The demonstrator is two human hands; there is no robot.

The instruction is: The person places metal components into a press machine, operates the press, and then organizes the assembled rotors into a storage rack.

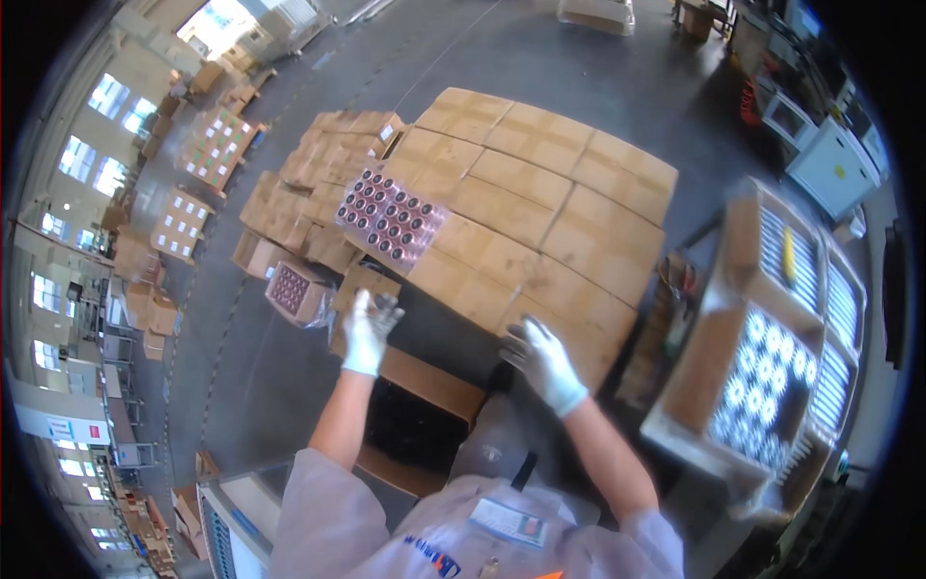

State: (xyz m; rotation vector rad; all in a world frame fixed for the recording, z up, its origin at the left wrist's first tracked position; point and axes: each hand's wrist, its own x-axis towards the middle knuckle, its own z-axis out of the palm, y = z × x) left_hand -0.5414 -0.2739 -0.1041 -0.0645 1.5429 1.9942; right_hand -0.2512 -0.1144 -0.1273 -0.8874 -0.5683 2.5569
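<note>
My left hand (368,333), in a white glove with grey fingertips, is raised with its fingers apart and nothing in it. Behind it a small brown carton piece (371,282) shows. My right hand (542,359), gloved alike, has its fingers spread near the front edge of a block of taped brown cartons (516,198); whether it touches them I cannot tell. On the block's left corner lies a clear-wrapped pack of round pinkish parts with dark centres (391,217). Close to my body, between my forearms, stands an open carton (434,381) with a dark inside.
At right, open cartons hold shiny metal parts (762,386) in rows; a yellow object (788,256) lies on one. At left stands an open box of wrapped pinkish parts (297,292) beside more stacked cartons (338,145). A white cabinet (834,169) is at the far right.
</note>
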